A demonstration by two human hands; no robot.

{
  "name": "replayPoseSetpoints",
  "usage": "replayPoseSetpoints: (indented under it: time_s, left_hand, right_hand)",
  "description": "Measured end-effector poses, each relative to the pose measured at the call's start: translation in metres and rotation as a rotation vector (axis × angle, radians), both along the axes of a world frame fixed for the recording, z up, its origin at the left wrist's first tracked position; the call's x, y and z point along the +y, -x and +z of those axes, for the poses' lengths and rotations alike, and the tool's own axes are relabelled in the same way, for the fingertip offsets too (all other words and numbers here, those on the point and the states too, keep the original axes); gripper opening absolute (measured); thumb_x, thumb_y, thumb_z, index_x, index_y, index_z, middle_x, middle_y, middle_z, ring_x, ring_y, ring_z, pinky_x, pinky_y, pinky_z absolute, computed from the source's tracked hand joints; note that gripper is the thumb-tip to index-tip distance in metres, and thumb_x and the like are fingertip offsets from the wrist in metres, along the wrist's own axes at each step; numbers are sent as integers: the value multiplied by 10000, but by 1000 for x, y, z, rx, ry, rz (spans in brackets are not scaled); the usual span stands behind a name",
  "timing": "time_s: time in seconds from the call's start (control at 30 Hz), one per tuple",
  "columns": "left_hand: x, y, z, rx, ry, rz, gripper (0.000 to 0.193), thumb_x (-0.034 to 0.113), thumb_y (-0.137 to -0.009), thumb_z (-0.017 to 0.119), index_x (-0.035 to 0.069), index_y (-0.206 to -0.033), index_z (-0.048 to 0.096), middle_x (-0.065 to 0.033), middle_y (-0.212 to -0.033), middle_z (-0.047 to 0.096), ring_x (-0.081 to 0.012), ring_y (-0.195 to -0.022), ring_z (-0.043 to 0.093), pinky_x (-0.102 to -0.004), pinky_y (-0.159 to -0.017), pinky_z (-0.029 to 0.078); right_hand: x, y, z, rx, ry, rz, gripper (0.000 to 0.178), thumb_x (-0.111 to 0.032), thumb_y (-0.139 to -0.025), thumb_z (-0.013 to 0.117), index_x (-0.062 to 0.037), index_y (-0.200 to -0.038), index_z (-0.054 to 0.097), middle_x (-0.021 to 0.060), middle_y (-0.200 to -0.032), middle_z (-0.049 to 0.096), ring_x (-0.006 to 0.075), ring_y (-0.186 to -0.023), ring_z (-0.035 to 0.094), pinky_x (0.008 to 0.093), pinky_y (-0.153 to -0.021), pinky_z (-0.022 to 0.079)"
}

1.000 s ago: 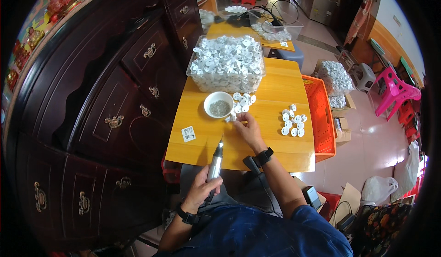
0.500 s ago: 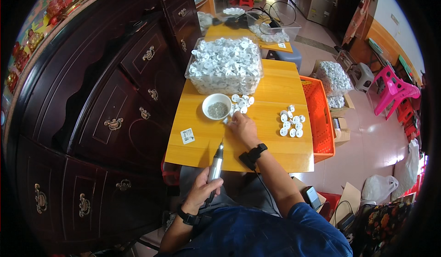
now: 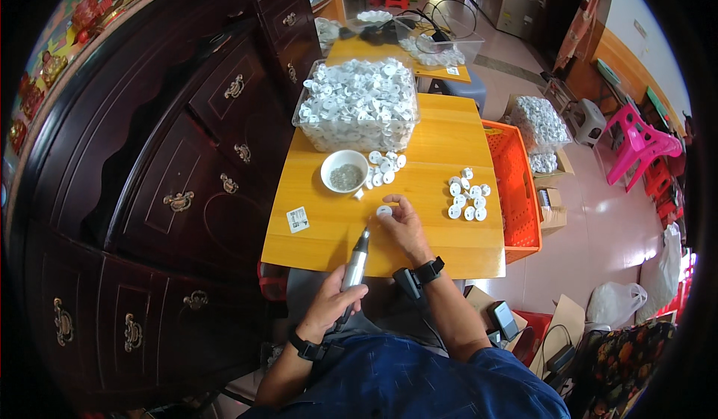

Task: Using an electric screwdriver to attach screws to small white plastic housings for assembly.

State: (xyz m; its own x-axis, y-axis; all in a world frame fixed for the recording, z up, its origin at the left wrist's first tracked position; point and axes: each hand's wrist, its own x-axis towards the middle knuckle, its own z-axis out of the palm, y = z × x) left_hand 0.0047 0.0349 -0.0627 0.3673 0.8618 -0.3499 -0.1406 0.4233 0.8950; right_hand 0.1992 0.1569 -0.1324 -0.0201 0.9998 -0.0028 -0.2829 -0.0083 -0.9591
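Observation:
My left hand (image 3: pixel 329 303) is wrapped round a silver electric screwdriver (image 3: pixel 357 263), whose thin bit points up over the table's near half. In my right hand (image 3: pixel 407 232), a white round plastic part (image 3: pixel 384 211) is pinched between thumb and fingers, just beyond the bit's tip. A white bowl (image 3: pixel 325 176) of small, shiny pieces, too small to make out, stands beyond it to the left. Beside the bowl lies a loose cluster of similar white parts (image 3: pixel 387 167). Another group of them (image 3: pixel 469 202) rests at the table's right.
A clear bin (image 3: pixel 351 136) heaped with white parts stands at the back of the yellow table (image 3: pixel 441 131). An orange crate (image 3: pixel 521 232) adjoins the right edge. Dark wooden drawers (image 3: pixel 161 187) line the left. A printed label (image 3: pixel 298 219) lies at the table's left.
My right hand has drawn back from the cluster by the bowl toward me, with a white part now visible in its fingers. The screwdriver has shifted slightly right.

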Motion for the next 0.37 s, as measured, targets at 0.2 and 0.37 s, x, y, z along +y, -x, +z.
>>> replayPoseSetpoints:
  time_s: [0.2, 0.37]
  left_hand:
    - [3, -1, -4, 57, -24, -24, 291, 108, -911, 657, 47, -1147, 499, -12, -832, 558, -79, -632, 566, -223, -542, 458]
    - [3, -3, -3, 77, -1, -46, 335, 130, -917, 660, 54, -1193, 485, -12, -848, 555, -84, -637, 568, -225, -549, 459]
  right_hand:
    - [3, -1, -15, -50, 4, -6, 247, -57, -929, 650, -33, -1175, 654, -21, -937, 654, 44, -786, 577, 215, -703, 488]
    - [-4, 0, -12, -152, 0, 45, 316, -105, -944, 654, -42, -1253, 642, 6, -1014, 689, 52, -866, 613, 212, -757, 504]
